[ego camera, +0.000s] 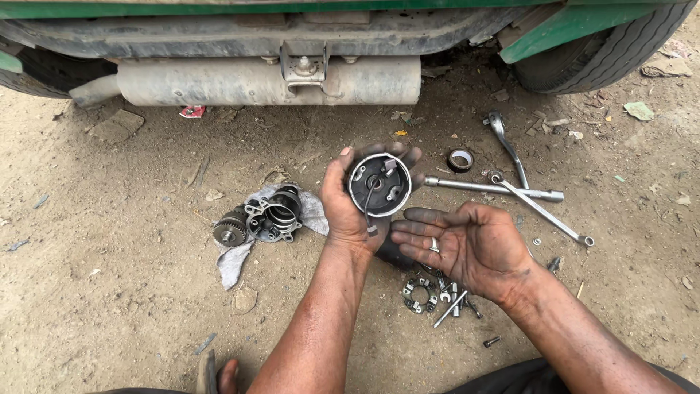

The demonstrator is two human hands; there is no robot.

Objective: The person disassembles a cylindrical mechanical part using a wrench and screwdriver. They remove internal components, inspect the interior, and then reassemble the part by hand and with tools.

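Note:
My left hand [348, 204] grips a round metal cap [379, 184] with a black inside, small clips and a thin wire hanging from it, held up facing me. My right hand [467, 244] is open, palm up, just right of and below the cap, greasy, with a ring on one finger and nothing in it. Under the hands on the dirt lie a small ring-shaped brush plate [419, 293], a long bolt [450, 309] and other small parts. A dark cylindrical part sits mostly hidden behind my hands.
A geared metal housing [266, 217] rests on a grey rag [237, 257] to the left. To the right lie a ratchet [508, 146], a socket bar [492, 189], a spanner [547, 214] and a tape roll [460, 159]. A vehicle's exhaust silencer [266, 80] and tyre [605, 55] are beyond.

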